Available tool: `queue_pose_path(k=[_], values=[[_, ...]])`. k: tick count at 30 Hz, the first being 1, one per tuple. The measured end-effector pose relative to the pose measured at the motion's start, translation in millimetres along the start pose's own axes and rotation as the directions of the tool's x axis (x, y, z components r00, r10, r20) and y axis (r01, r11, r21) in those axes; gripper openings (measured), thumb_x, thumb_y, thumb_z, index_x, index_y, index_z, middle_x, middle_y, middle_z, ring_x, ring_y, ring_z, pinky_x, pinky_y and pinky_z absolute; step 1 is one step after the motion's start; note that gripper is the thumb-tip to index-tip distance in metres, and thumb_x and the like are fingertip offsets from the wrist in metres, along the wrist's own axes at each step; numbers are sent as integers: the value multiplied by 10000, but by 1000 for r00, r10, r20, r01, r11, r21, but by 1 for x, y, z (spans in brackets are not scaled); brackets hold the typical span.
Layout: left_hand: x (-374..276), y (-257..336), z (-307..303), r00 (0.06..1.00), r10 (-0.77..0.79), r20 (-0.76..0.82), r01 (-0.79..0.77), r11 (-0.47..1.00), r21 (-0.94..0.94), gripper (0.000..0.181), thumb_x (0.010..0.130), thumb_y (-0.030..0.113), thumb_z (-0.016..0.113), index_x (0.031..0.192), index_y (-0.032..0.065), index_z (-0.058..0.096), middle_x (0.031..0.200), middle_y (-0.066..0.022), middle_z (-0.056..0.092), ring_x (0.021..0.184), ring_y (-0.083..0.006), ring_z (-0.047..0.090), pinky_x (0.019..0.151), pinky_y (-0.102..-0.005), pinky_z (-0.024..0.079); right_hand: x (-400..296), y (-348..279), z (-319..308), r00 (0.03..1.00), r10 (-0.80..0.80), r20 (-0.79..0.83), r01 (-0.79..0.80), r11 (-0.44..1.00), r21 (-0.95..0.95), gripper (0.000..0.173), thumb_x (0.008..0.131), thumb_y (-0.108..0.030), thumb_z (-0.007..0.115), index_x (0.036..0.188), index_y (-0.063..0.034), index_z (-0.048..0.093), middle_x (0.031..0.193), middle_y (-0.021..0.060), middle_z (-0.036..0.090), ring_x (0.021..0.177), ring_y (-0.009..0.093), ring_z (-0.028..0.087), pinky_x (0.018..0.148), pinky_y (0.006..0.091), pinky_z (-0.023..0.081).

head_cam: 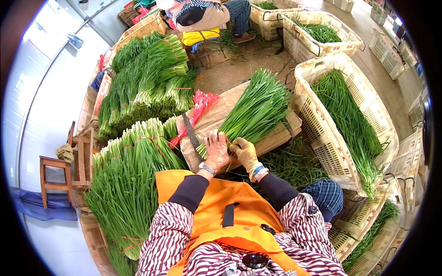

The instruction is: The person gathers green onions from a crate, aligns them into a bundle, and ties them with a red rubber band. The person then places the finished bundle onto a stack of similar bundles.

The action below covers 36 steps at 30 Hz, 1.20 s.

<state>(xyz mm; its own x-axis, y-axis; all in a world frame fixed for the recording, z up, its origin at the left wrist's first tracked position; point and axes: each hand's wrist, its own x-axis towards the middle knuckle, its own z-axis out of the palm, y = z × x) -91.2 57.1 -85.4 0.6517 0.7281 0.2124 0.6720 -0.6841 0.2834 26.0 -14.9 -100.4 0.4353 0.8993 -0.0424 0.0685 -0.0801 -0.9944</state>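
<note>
A loose sheaf of garlic chives (257, 105) lies across a cardboard-covered board (226, 98), its leaves pointing away and its pale stem ends toward me. My bare left hand (217, 151) rests with spread fingers on the stems near their cut ends. Close beside it, my right hand (246, 151), in a tan glove, pinches a thin red tie at the stems. Left of the sheaf, a bunch of red plastic ties (200, 112) lies over a dark flat metal strip (191, 131) on the board.
Tied chive bundles (148, 76) are stacked at the left, with more bundles (134, 172) nearer me. A cream plastic crate (345, 114) of loose chives stands at the right, other crates (319, 31) beyond. Another person (203, 17) sits at the top. A wooden stool (55, 165) stands far left.
</note>
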Motion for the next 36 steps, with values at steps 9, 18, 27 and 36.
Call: queue_pose_path(k=[9, 18, 27, 36], values=[[7, -23, 21, 998, 32, -60, -38, 995, -95, 890, 480, 279, 864, 1158, -7, 363, 1155, -212, 431, 1096, -406, 437, 959, -472, 368, 10, -23, -16, 708, -649, 278, 649, 443, -618, 109, 670, -136, 675, 761, -116, 618, 947, 55, 562, 1080, 269, 525, 1010, 459, 391], [17, -41, 18, 992, -103, 74, 126, 881, -455, 669, 599, 216, 834, 1059, 19, 389, 1005, -193, 470, 981, -363, 477, 879, -418, 414, 15, 4, -26, 839, -521, 158, 496, 611, -617, 95, 722, -129, 685, 766, -116, 602, 1054, 35, 622, 1175, 281, 512, 1102, 495, 260], [22, -34, 16, 987, -149, 52, 156, 867, -473, 681, 607, 294, 851, 1028, 18, 392, 972, -183, 477, 931, -341, 487, 838, -412, 431, 13, 9, -28, 895, -446, -4, 386, 780, -493, 123, 699, -131, 722, 778, -79, 645, 1060, 83, 660, 1074, 300, 566, 1039, 475, 333], [25, -13, 16, 966, -257, -2, 250, 942, -222, 575, 660, 245, 802, 1015, 5, 419, 987, -221, 511, 948, -409, 527, 799, -465, 454, 32, 4, -32, 949, -315, 30, 294, 842, -452, 149, 637, -160, 767, 708, -58, 686, 1135, 129, 656, 973, 337, 599, 879, 411, 453]])
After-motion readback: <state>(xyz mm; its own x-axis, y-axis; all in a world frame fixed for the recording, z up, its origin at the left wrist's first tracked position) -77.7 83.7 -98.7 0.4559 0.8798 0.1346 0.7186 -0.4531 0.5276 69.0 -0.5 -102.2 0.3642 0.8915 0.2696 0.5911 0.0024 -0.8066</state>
